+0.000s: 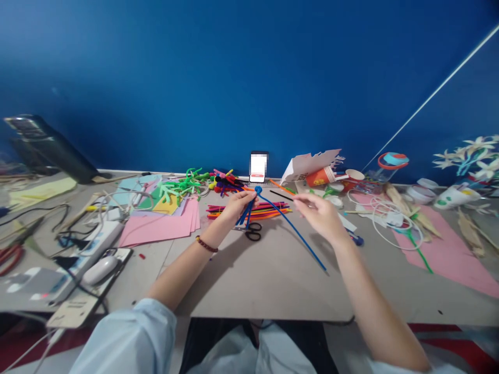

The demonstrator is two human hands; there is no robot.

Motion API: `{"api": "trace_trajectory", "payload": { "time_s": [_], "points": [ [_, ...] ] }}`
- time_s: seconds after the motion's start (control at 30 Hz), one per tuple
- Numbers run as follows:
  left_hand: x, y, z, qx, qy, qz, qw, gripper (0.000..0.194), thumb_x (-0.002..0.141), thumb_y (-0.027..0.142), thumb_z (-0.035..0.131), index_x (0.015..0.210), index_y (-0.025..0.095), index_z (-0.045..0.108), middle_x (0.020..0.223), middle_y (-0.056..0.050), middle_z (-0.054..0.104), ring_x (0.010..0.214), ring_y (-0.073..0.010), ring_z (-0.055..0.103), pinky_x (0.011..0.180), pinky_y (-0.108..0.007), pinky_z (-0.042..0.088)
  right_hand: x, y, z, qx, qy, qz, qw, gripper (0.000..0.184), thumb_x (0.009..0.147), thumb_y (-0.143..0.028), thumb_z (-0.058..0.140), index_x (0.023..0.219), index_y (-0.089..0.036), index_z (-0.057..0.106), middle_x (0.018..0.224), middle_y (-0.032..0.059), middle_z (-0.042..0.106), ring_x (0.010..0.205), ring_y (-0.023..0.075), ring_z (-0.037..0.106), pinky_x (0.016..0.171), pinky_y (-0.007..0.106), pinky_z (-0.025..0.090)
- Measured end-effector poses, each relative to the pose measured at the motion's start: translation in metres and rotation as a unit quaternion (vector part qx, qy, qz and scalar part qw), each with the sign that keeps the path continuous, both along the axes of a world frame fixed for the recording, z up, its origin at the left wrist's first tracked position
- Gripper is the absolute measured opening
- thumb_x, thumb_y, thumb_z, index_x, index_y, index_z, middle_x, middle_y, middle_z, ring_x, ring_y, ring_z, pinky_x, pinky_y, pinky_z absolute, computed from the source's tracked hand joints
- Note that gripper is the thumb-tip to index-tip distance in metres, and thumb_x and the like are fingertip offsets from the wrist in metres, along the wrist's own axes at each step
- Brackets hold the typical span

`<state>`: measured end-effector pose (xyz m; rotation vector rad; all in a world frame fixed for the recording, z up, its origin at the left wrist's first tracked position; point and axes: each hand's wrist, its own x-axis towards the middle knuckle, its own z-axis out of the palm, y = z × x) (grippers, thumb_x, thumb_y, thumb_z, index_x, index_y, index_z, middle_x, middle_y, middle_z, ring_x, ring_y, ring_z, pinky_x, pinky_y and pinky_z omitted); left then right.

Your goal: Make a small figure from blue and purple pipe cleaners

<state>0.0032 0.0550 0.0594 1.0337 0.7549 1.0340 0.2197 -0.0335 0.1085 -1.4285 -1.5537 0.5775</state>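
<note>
My left hand (242, 205) is closed on a bundle of blue pipe cleaners (246, 215), which has a coiled knot (258, 191) at its top. One long blue pipe cleaner (296, 232) slants from the knot down to the right, its far end free above the table. To the right of the bundle, my right hand (317, 214) is raised with thumb and fingertips pinched together. Whatever is in that pinch is too small to make out. The tips of an orange pipe cleaner (280, 186) and a black pipe cleaner (281, 195) show close to those fingertips.
Black-handled scissors (254, 232) lie below several loose pipe cleaners (268, 211). A phone (259, 167) leans against the blue wall. Pink paper (156, 228), a power strip (88, 259) and a mouse (100, 270) are leftward; paper cups (320, 177) and a cable loop (397, 223) rightward.
</note>
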Motion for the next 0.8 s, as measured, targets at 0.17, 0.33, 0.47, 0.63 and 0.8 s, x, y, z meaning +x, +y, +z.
{"api": "trace_trajectory", "payload": {
  "time_s": [0.17, 0.33, 0.47, 0.63, 0.8],
  "points": [
    [-0.001, 0.002, 0.0, 0.045, 0.005, 0.029, 0.999, 0.031, 0.063, 0.044, 0.074, 0.067, 0.014, 0.063, 0.063, -0.001, 0.061, 0.057, -0.0088, 0.055, 0.058, -0.021, 0.045, -0.04, 0.054, 0.01, -0.11, 0.165, 0.145, 0.969, 0.031, 0.069, -0.041, 0.068, 0.09, -0.017, 0.069, 0.069, 0.0046, 0.066, 0.061, 0.0153, 0.06, 0.046, 0.025, 0.048],
    [0.001, -0.001, 0.005, 0.064, 0.03, 0.071, 0.995, 0.034, 0.061, 0.046, 0.074, 0.066, 0.014, 0.063, 0.06, 0.0, 0.06, 0.054, -0.0087, 0.053, 0.056, -0.022, 0.043, -0.062, 0.072, -0.008, -0.099, 0.203, 0.121, 0.967, 0.033, 0.064, -0.043, 0.072, 0.082, -0.016, 0.071, 0.053, -0.0002, 0.061, 0.045, 0.012, 0.052, 0.042, 0.025, 0.042],
    [0.002, -0.005, 0.01, 0.082, 0.039, 0.09, 0.992, 0.036, 0.058, 0.047, 0.074, 0.067, 0.014, 0.064, 0.058, 0.0, 0.059, 0.053, -0.0091, 0.053, 0.055, -0.022, 0.044, -0.069, 0.078, -0.015, -0.052, 0.203, 0.09, 0.974, 0.025, 0.062, -0.039, 0.073, 0.074, -0.018, 0.072, 0.069, 0.0021, 0.069, 0.066, 0.0158, 0.062, 0.064, 0.028, 0.048],
    [0.001, -0.007, 0.013, 0.112, 0.07, 0.122, 0.984, 0.033, 0.063, 0.045, 0.072, 0.066, 0.013, 0.064, 0.056, 0.0, 0.059, 0.051, -0.0096, 0.053, 0.053, -0.022, 0.044, -0.072, 0.082, -0.021, -0.102, 0.307, 0.124, 0.938, 0.029, 0.057, -0.039, 0.076, 0.077, -0.018, 0.07, 0.066, -0.0008, 0.068, 0.06, 0.0118, 0.058, 0.062, 0.025, 0.045],
    [0.0, -0.006, 0.012, 0.123, 0.076, 0.111, 0.983, 0.033, 0.062, 0.043, 0.073, 0.075, 0.013, 0.068, 0.062, -0.002, 0.064, 0.056, -0.0114, 0.057, 0.058, -0.024, 0.046, -0.073, 0.086, -0.027, -0.141, 0.357, 0.139, 0.913, 0.034, 0.054, -0.042, 0.076, 0.077, -0.018, 0.069, 0.055, -0.0045, 0.06, 0.046, 0.0072, 0.044, 0.047, 0.022, 0.035]
  ]
}}
